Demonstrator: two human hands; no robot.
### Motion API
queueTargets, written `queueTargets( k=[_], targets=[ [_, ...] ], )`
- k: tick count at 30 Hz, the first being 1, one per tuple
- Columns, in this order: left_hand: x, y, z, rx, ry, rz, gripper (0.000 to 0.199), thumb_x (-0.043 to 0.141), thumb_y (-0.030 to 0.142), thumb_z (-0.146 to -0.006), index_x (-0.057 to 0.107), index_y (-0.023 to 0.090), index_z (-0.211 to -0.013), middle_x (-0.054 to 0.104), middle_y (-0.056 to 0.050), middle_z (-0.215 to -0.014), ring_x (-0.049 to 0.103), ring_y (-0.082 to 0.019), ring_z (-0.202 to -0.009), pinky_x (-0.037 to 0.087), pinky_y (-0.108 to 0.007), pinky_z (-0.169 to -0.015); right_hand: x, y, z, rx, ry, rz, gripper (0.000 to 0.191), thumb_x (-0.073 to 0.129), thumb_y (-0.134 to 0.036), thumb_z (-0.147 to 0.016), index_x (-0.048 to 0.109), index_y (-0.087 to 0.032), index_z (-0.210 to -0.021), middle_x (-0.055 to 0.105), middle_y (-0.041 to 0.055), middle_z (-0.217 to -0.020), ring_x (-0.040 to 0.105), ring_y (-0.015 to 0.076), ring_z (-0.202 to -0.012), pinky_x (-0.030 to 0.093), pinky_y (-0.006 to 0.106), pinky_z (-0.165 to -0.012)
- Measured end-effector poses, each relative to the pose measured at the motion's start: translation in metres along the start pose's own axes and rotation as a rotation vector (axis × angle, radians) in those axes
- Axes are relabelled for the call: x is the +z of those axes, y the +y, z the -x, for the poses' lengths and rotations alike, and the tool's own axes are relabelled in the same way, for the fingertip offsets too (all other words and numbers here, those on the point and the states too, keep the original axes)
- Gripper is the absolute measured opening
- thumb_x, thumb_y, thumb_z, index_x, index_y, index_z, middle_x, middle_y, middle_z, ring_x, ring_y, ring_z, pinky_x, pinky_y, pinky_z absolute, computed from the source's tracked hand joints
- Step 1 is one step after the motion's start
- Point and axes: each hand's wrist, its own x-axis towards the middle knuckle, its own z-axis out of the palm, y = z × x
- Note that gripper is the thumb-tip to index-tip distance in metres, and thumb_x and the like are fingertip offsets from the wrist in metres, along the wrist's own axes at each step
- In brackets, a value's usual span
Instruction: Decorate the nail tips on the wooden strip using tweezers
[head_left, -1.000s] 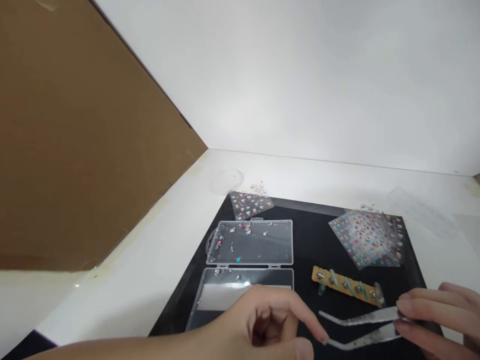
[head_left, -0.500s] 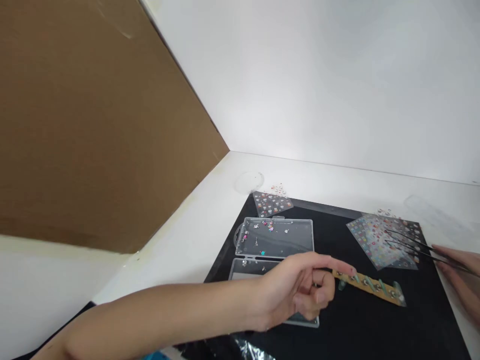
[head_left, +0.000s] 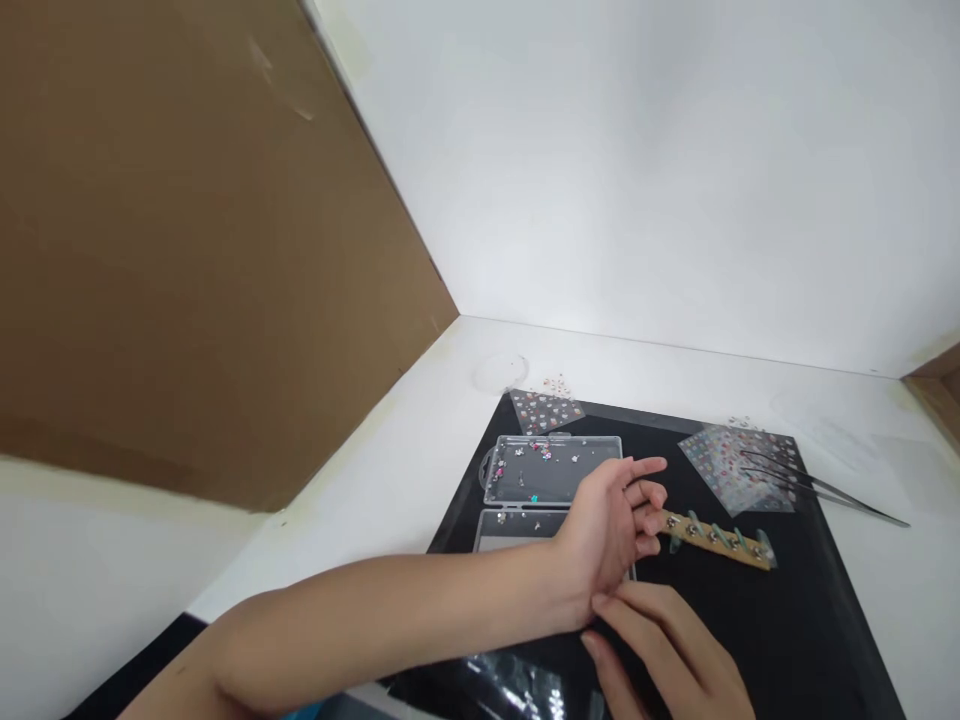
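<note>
My left hand is raised palm-inward over the clear case, its fingers apart and slightly curled, holding nothing. The fingertips of my right hand touch the left wrist near the heel of the palm, with nothing between the fingers. Beyond the left fingertips lies a wooden strip bearing greenish nail tips on metal studs. The open clear case holds small gems and charms, and its lower half is partly hidden by the left hand. Black tweezers rest on the sticker sheets at the right.
A black mat lies under these things on the white table. Another sticker sheet and a round clear lid are at the back. Shiny plastic lies in front. A brown panel stands left.
My right hand has let go of the tweezers and moved left to the left wrist. My left hand has drawn back from the wooden strip and its fingers have spread. The view has shifted slightly.
</note>
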Motion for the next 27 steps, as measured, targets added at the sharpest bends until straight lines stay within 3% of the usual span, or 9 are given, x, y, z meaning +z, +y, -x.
queueTargets(
  k=[4, 9, 17, 27],
  targets=[
    [-0.007, 0.004, 0.010, 0.125, 0.059, 0.044, 0.043, 0.059, 0.036, -0.080, 0.056, 0.011, -0.115, 0.047, 0.001, -0.078, 0.035, -0.011, -0.057, 0.025, -0.022, -0.054, -0.008, 0.004, -0.015, -0.047, -0.136, -0.088, 0.015, 0.057, -0.010, -0.108, 0.068, -0.021, -0.109, 0.077, 0.0016, -0.088, 0.076, 0.0098, -0.073, 0.061, 0.016, -0.071],
    [-0.030, 0.016, 0.016, 0.331, 0.106, 0.089, 0.054, 0.080, 0.040, -0.070, 0.057, 0.015, -0.112, 0.049, 0.003, -0.079, 0.039, -0.010, -0.060, 0.031, -0.021, -0.055, -0.014, 0.002, -0.021, -0.050, -0.216, 0.007, 0.018, 0.052, -0.014, -0.108, 0.066, -0.024, -0.103, 0.077, 0.0012, -0.089, 0.075, 0.0118, -0.072, 0.060, 0.021, -0.069],
    [-0.065, 0.037, 0.014, 0.563, 0.163, 0.128, 0.053, 0.083, 0.039, -0.065, 0.058, 0.017, -0.106, 0.049, 0.003, -0.076, 0.039, -0.010, -0.060, 0.035, -0.020, -0.053, -0.016, 0.013, -0.012, -0.065, -0.283, 0.217, 0.025, 0.046, -0.013, -0.111, 0.065, -0.024, -0.101, 0.076, 0.0015, -0.089, 0.070, 0.0151, -0.071, 0.048, 0.030, -0.066],
    [-0.078, 0.051, 0.013, 0.700, 0.084, 0.030, 0.047, 0.082, 0.044, -0.072, 0.063, 0.016, -0.104, 0.052, 0.002, -0.073, 0.042, -0.011, -0.058, 0.038, -0.021, -0.056, -0.021, 0.015, -0.009, -0.114, -0.320, 0.346, 0.017, 0.047, -0.016, -0.109, 0.060, -0.024, -0.101, 0.073, 0.0004, -0.089, 0.068, 0.0162, -0.073, 0.042, 0.032, -0.072]
  ],
)
